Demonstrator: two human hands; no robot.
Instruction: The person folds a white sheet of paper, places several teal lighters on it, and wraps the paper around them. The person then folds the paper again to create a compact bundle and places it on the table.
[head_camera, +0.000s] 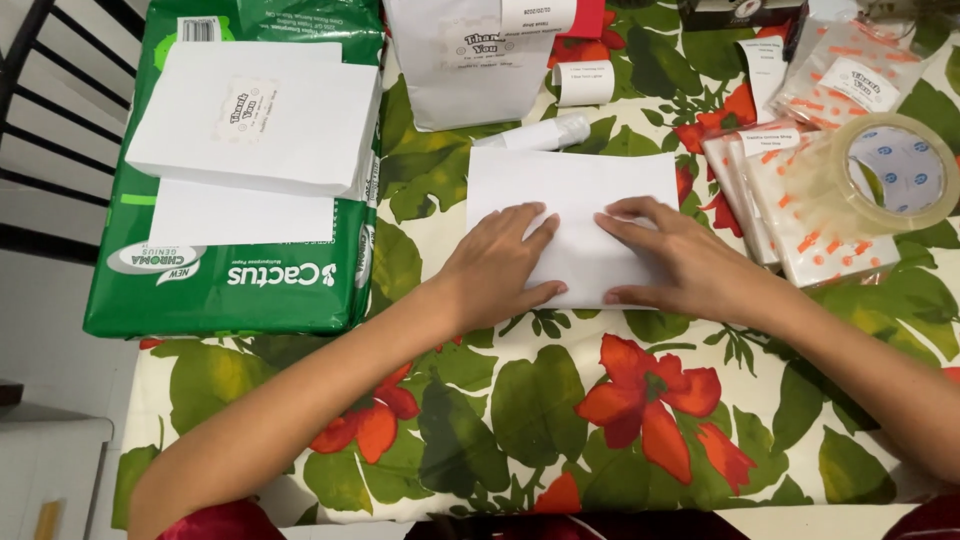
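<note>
Your left hand (497, 262) lies flat and open on the white paper (572, 225), and your right hand (672, 262) presses flat there too. The paper sits mid-table, long side running left to right. It may slide on the smooth flowered cloth (560, 420) and fold crooked.

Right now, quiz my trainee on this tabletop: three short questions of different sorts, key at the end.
1. True or false: both hands press on the white sheet of paper.
2. Which lies right of the sheet: (a) green paper ream pack, (b) clear tape roll, (c) scissors?
3. Fill in: the white paper bag lies on the ____ pack.

Key: 1 true, left hand and right hand lie flat on it; 2 b; 3 green, the ream pack.
</note>
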